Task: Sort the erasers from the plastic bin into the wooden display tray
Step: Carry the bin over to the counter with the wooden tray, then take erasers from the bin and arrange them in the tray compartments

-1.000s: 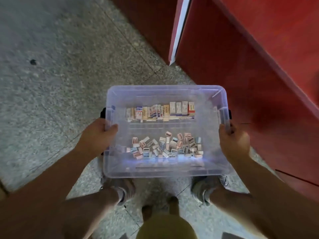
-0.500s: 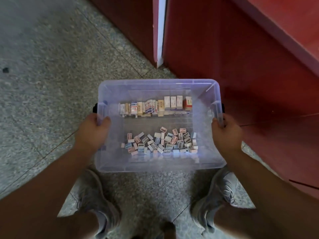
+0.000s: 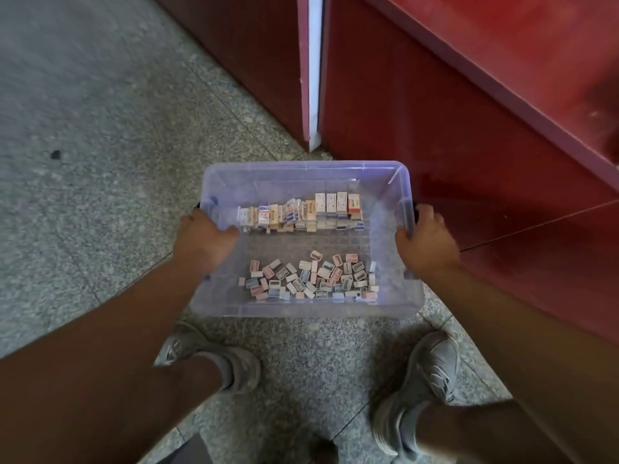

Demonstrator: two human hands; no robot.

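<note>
A clear plastic bin [image 3: 301, 170] hangs in front of me above the floor. My left hand [image 3: 202, 241] grips its left rim and handle, thumb inside the wall. My right hand [image 3: 425, 241] grips the right rim and handle. Inside, a row of larger boxed erasers [image 3: 301, 212] stands along the far half. A loose heap of small erasers [image 3: 311, 279] lies along the near half. No wooden display tray shows in this view.
Grey speckled stone floor [image 3: 100, 162] spreads to the left and below. A red wooden counter [image 3: 452, 112] rises at the right, with a white-edged panel [image 3: 315, 72] ahead. My two grey shoes [image 3: 214, 356] stand under the bin.
The bin, held in both hands, has stayed level while I stepped forward beside the red counter; my feet have shifted apart beneath it. Both grips are unchanged.
</note>
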